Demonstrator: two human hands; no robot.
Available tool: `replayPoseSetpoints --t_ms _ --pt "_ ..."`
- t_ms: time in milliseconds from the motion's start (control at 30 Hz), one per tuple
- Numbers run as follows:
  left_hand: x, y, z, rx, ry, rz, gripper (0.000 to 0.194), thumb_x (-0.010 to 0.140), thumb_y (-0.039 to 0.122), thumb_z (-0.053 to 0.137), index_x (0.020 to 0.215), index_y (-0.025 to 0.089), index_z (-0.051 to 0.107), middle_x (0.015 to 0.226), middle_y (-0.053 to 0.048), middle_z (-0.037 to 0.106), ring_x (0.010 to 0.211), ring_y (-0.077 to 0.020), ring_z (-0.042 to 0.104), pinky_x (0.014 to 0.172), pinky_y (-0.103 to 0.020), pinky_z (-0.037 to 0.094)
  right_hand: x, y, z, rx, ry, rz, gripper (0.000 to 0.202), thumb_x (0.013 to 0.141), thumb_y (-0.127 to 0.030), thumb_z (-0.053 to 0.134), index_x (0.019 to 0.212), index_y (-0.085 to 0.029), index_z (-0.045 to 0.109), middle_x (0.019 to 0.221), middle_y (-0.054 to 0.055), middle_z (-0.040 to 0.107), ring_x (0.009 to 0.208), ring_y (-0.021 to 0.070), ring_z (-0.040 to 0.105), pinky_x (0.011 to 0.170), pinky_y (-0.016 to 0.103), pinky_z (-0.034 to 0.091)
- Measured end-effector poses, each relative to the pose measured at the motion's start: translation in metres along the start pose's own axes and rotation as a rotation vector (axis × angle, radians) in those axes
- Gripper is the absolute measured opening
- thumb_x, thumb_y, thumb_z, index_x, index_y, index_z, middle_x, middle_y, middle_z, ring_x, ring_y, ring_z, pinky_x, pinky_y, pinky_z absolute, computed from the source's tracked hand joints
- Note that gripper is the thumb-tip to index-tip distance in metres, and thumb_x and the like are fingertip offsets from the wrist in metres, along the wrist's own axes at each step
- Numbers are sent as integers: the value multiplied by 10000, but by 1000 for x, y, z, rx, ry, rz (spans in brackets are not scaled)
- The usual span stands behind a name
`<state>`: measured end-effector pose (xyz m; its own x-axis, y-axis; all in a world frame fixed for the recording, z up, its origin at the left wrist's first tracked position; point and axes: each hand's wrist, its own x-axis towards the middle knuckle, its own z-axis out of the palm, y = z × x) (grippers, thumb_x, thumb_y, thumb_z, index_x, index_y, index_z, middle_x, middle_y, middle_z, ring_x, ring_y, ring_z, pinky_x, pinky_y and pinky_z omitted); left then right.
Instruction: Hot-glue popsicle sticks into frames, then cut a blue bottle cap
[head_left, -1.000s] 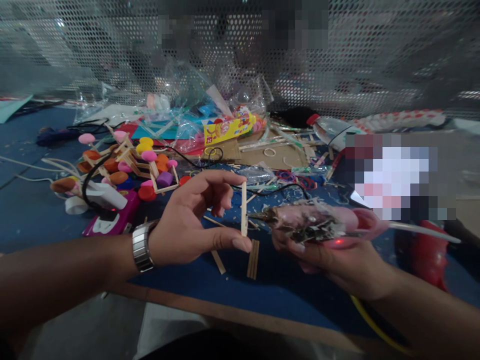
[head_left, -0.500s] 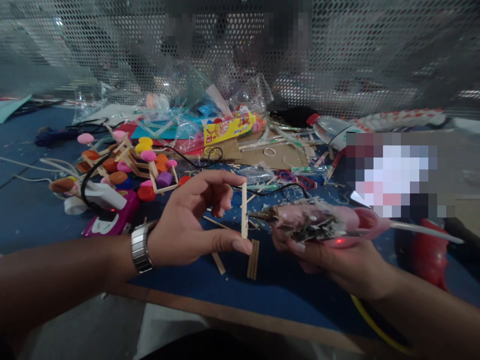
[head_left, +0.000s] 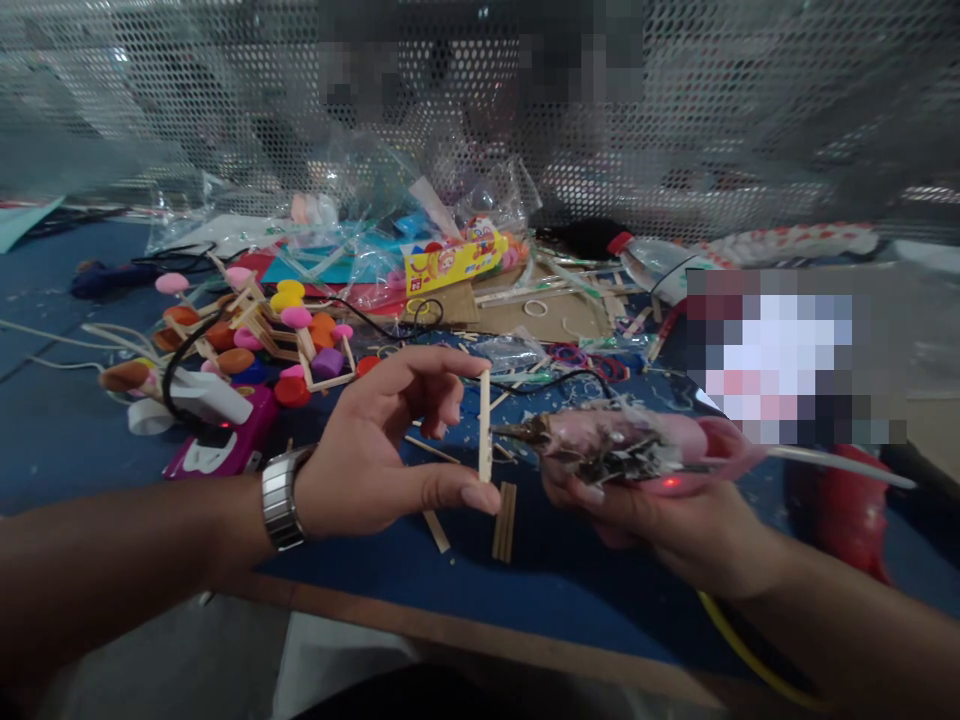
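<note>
Between thumb and index finger, my left hand [head_left: 382,440] pinches a short wooden stick [head_left: 485,425] by its two ends, upright above the table. My right hand [head_left: 645,520] is wrapped round a pink hot glue gun [head_left: 622,440], caked with dried glue and lit by a small red light. The dark nozzle points left and is at the stick's side; I cannot tell whether it touches. A white glue stick [head_left: 840,465] juts from the gun's back. Below the hands, several wooden sticks [head_left: 505,522] lie side by side on the blue table [head_left: 585,600].
A stick frame with coloured pieces [head_left: 259,335] stands at left, behind a purple power strip [head_left: 225,430] with a white plug. Plastic wrappers, a yellow packet [head_left: 456,262] and rubber bands [head_left: 574,355] clutter the back. A bottle [head_left: 652,262] and blurred screen [head_left: 784,350] are at right.
The view shifts slightly. Both hands keep their grips, and the nozzle stays near the middle of the stick's side, with hardly any other movement.
</note>
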<state>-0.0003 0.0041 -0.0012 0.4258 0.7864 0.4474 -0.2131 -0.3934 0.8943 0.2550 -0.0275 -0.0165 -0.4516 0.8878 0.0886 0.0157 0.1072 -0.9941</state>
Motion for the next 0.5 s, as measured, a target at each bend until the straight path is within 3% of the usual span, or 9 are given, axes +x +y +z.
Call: replayPoseSetpoints --t_ms 200,500 --pt "0 1 0 -1 1 -2 670 602 236 1010 1207 243 720 849 15 599 775 -120 576 678 -192 516 0 -1 0 -1 -4 12 230 883 -386 767 1111 -379 803 705 -1 591 523 130 502 324 180 374" --pt "0 1 0 10 0 -4 656 606 268 1009 1193 242 717 836 13 595 762 -130 569 660 -220 502 -1 0 1 50 -2 61 182 884 -380 766 1051 -315 796 649 -21 542 466 101 409 320 174 332"
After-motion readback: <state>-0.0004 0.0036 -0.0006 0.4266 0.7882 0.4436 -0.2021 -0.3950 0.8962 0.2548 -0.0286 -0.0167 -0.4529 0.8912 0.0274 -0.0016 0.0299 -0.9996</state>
